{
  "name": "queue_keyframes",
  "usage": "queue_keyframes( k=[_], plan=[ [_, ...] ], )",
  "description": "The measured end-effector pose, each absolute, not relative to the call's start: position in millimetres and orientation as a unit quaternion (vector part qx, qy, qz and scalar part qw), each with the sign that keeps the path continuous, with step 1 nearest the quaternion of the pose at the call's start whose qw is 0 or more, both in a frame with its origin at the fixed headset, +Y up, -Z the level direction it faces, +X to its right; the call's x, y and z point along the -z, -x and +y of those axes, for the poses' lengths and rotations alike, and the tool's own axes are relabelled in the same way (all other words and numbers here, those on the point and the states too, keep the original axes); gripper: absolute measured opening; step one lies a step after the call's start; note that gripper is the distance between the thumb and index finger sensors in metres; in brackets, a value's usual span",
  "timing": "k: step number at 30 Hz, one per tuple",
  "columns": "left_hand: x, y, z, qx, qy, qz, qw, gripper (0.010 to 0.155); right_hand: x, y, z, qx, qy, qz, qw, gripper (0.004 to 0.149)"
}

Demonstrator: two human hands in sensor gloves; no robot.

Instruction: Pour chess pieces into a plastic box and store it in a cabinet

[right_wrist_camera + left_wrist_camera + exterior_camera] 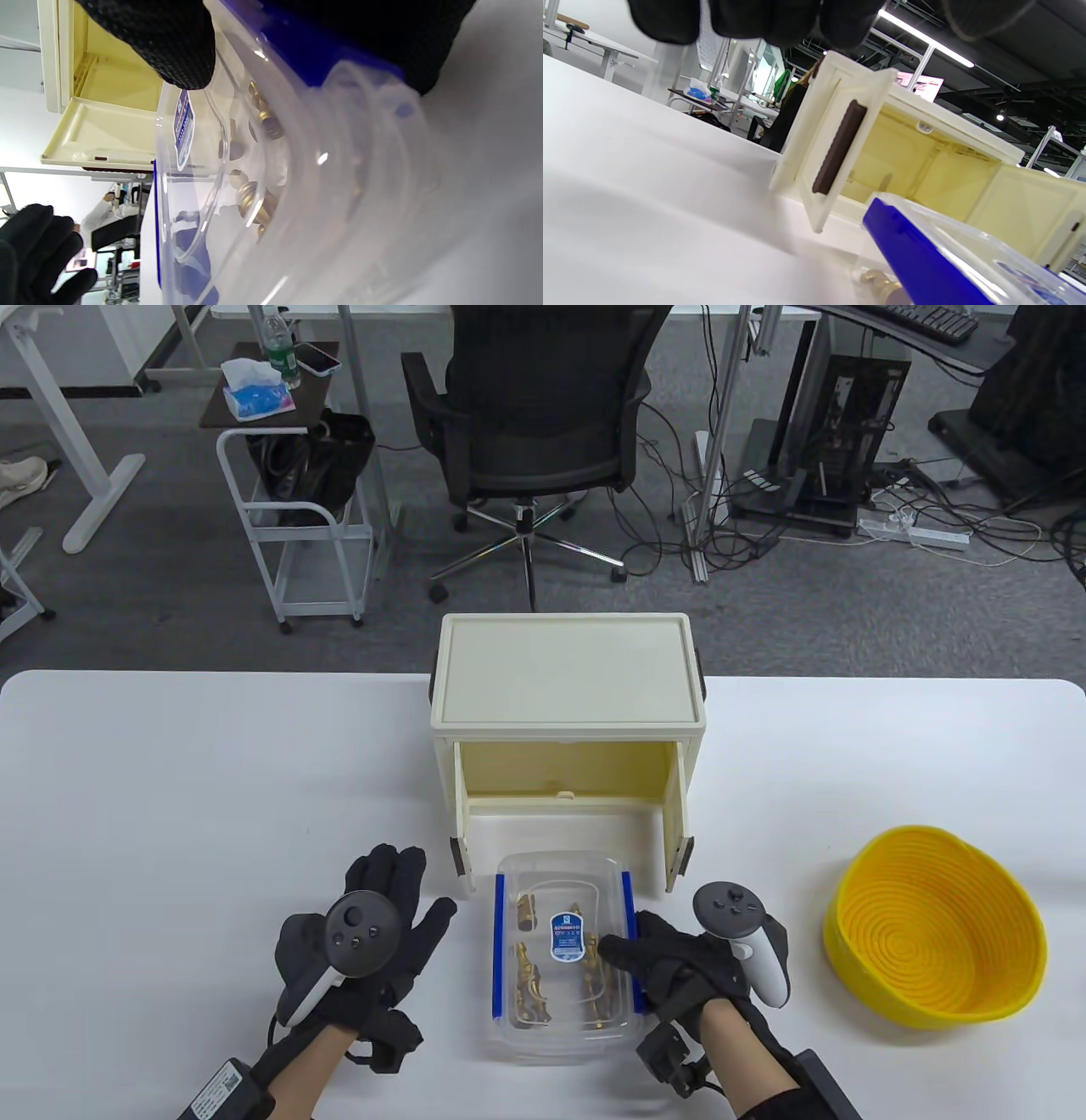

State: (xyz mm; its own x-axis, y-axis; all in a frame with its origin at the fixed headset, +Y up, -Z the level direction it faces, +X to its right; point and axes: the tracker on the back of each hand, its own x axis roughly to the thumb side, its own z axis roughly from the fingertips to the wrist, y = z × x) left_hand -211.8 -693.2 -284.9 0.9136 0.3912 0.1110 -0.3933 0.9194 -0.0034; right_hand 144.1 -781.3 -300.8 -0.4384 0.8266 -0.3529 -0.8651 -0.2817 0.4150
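A clear plastic box point(564, 1035) with a lid and blue clasps point(499, 950) lies on the white table in front of the cream cabinet point(564, 678). Gold chess pieces point(530, 980) lie inside it. Both cabinet doors stand open and the inside looks empty. My right hand point(632, 963) grips the box's right side, thumb on the lid. In the right wrist view the thumb point(169, 42) presses the lid above the chess pieces point(258, 203). My left hand point(416, 891) lies open and flat on the table, just left of the box, not touching it.
A yellow ribbed basket point(933, 937) stands empty at the right of the table. The cabinet's left door point(835, 148) with its brown handle juts out toward the box's blue clasp point(916, 254). An office chair point(530, 415) stands behind the table.
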Motion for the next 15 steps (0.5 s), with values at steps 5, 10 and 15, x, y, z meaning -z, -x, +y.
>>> queue_keyframes(
  k=[5,10,15],
  plan=[
    [287.9,215.3,-695.7,-0.207,-0.004,-0.046,0.977,0.073,300.4,-148.7,-790.5,-0.773,0.029,0.266,0.575,0.088],
    [289.8,219.8,-696.1,-0.216,-0.003,-0.036,0.976,0.073,298.5,-149.9,-796.2,-0.757,0.016,0.258,0.6,0.115],
    [289.2,222.9,-695.3,-0.228,-0.004,-0.034,0.973,0.073,293.8,-149.1,-794.1,-0.739,0.029,0.238,0.63,0.117]
  ],
)
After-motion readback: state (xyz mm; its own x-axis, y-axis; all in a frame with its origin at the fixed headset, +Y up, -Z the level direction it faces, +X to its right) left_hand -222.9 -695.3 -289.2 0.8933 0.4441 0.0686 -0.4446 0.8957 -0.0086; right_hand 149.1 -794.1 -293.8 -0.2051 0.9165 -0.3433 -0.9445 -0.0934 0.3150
